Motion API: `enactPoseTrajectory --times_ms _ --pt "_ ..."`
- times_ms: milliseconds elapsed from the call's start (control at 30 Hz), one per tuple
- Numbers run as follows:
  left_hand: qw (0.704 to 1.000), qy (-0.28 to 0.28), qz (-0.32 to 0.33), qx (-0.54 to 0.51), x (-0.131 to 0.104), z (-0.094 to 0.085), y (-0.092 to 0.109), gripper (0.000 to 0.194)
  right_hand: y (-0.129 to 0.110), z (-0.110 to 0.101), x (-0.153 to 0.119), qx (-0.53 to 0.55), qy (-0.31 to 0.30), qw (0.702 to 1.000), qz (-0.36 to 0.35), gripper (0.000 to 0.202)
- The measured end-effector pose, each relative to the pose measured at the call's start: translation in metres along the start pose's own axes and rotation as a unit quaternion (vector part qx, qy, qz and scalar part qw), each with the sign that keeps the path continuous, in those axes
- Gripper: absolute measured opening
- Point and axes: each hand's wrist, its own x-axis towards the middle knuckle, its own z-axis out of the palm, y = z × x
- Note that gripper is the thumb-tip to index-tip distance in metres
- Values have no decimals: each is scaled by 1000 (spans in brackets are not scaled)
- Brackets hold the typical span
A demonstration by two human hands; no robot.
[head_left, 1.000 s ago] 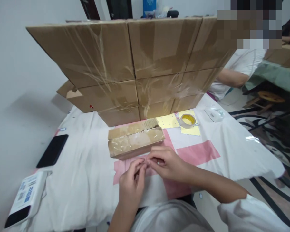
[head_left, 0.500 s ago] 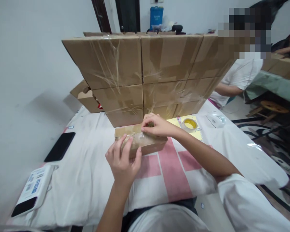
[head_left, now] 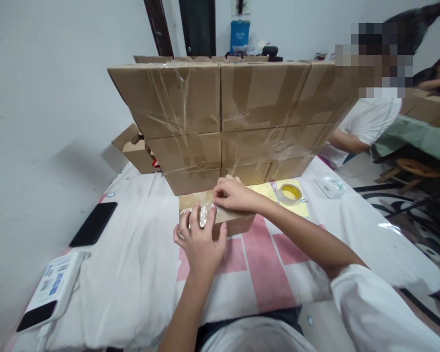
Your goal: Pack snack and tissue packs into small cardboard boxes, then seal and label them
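Note:
A small brown cardboard box [head_left: 236, 226] lies on the cloth close in front of me. On its top is wrinkled, shiny clear tape [head_left: 204, 213]. My left hand [head_left: 201, 239] rests over the box's left part, fingers spread on the top and thumb toward the near side. Just right of those fingertips, my right hand [head_left: 234, 193] is closed in a pinch at the clear tape, low over the box. The fingers hide the exact edge of the tape. A roll of clear tape [head_left: 289, 194] with a yellow core sits to the right on a yellow sheet [head_left: 304, 209].
Stacked, taped cardboard boxes [head_left: 256, 105] form a wall right behind the small box. An open carton [head_left: 137, 155] stands at its left. A black phone [head_left: 94, 225] and a white device [head_left: 53, 286] lie on the left. Another person in white [head_left: 376, 115] sits at the right.
My left hand has moved right along the box, nearer my right hand. The tape between them now looks more crumpled and shiny. The camera view has shifted slightly.

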Motion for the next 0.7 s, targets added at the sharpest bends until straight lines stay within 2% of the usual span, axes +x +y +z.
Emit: enactPoseTrajectory --times_ms 167,267,333,367,433,500,600,700 --pt "1000 9 -7 -5 -3 4 2 36 -8 10 -1 -33 -2 999 42 17" --pt "1000 14 -14 -9 -5 4 2 34 -11 9 2 -133 86 984 77 16" --pt "1000 17 -17 -13 -6 5 3 33 -1 4 2 -176 161 966 100 26" --pt "1000 19 -17 -16 -7 5 2 33 9 1 -1 -165 177 964 106 27" --pt "999 28 -13 -24 -10 5 -1 32 35 -1 -12 -77 167 978 98 27" --pt "999 37 -2 -31 -12 6 -7 33 64 4 -35 69 142 985 77 28" --pt "997 56 37 -46 -14 10 -19 37 95 30 -85 262 115 956 59 45" --pt "992 74 75 -73 -14 15 -31 40 102 63 -131 324 71 942 47 72"
